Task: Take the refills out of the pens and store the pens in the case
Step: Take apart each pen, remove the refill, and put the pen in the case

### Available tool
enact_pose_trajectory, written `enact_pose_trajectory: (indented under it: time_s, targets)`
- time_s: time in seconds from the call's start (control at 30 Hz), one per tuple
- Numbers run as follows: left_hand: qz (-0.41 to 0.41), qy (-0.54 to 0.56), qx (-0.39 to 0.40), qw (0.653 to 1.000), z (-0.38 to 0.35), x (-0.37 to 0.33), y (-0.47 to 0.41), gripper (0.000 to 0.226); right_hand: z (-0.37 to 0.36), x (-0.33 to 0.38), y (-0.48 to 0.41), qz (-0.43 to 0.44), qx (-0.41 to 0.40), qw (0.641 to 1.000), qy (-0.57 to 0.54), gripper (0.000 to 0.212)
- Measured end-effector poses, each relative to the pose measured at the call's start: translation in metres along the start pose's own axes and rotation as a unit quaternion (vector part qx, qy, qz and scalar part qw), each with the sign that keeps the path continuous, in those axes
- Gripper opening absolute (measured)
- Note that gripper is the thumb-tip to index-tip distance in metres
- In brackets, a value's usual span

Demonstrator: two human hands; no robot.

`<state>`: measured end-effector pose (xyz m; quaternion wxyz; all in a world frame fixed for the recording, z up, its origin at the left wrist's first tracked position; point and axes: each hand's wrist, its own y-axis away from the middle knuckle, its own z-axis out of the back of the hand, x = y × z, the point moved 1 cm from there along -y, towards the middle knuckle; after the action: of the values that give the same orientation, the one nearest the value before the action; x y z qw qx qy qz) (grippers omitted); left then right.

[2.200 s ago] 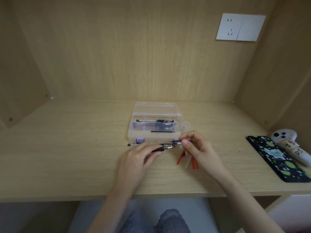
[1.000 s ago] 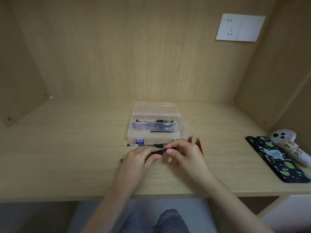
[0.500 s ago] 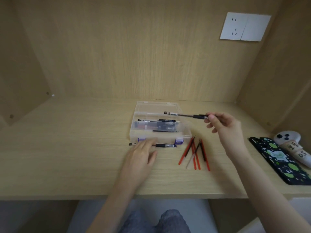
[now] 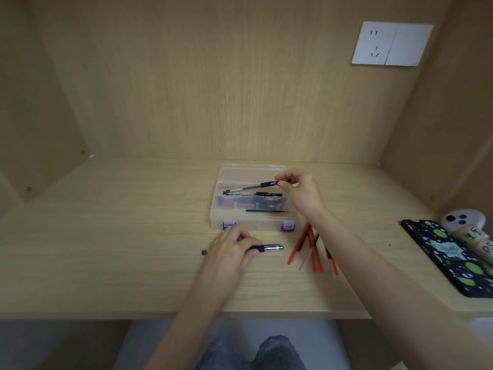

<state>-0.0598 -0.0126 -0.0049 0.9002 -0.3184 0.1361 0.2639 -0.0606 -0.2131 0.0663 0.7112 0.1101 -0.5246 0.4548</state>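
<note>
R hand pinches a pen, tilted over the open case w/ other pens inside. L hand grips a 2nd pen flat on the desk at the case's 6 o'clock. Refills lie loose at that pen's 3 o'clock.

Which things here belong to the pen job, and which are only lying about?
For the job: clear case; raised pen, pinched by the right hand; desk pen, held by the left hand; loose red refills.
Lying about: black patterned phone; white controller; wall socket.
</note>
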Motion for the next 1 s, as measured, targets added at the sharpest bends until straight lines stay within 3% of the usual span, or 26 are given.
enact_pose_trajectory:
  time_s: [0.17,0.33,0.43,0.57,0.77,1.0]
  targets:
    - [0.001,-0.006,0.002,1.0,0.0,0.0,0.001,0.015,-0.007,-0.017,-0.004,-0.006,0.047,0.998,0.046,0.02]
    - [0.013,-0.017,-0.045,0.999,0.006,-0.007,0.001,0.023,0.001,-0.012,0.022,0.064,0.008,0.994,0.092,0.017]
    - [0.004,-0.031,-0.073,0.997,0.011,-0.012,0.001,0.029,0.008,0.007,0.064,0.136,0.054,0.986,0.083,0.017]
    - [-0.002,-0.03,-0.096,0.995,0.016,-0.017,0.002,0.027,0.014,0.007,0.105,0.161,0.124,0.974,0.096,0.017]
    - [-0.025,-0.055,-0.048,0.997,0.015,-0.017,0.004,0.029,0.009,-0.01,0.121,0.152,0.065,0.985,0.049,0.013]
    - [-0.072,-0.066,-0.063,0.993,0.013,-0.019,0.003,0.023,0.006,-0.012,0.126,0.177,0.041,0.981,0.065,0.014]
